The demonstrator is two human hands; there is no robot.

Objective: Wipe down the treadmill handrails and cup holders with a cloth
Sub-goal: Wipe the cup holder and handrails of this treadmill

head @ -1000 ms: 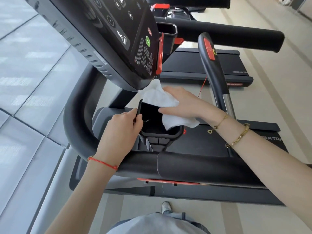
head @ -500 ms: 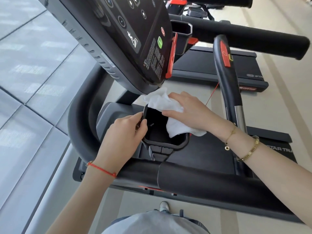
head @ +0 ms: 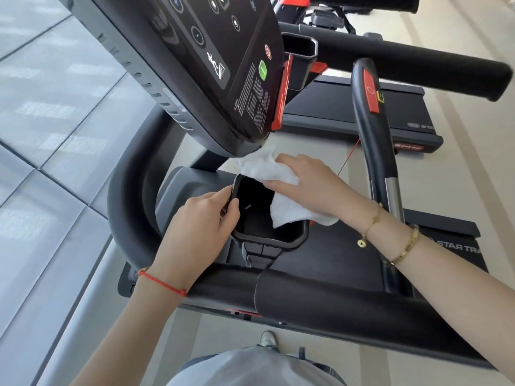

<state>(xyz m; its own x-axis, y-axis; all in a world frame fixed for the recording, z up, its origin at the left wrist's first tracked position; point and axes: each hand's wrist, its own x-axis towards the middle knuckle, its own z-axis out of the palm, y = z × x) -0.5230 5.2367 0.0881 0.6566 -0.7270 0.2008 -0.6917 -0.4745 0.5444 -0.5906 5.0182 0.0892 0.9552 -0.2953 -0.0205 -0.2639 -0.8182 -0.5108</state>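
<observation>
A black cup holder [head: 267,242] sits below the treadmill console [head: 217,65]. My left hand [head: 200,227] grips its left rim between thumb and fingers. At the far right rim my right hand [head: 315,185] holds a white cloth [head: 262,168], which is bunched between thumb and fingers. One end of the cloth hangs down inside the holder, the other touches the console's lower edge. The padded near handrail [head: 334,305] runs across below both hands, and its curved left part [head: 125,207] bends up to the console.
A centre grip [head: 370,129] with a red button rises right of my right hand. A second cup holder [head: 299,48] and the far handrail [head: 418,57] lie behind the console. Another treadmill [head: 348,107] stands beyond. My shoe [head: 269,339] is on the floor below.
The view has drifted, so the treadmill sits lower and further right in frame. Both hands stay at the cup holder; the cloth has barely shifted along the far right rim.
</observation>
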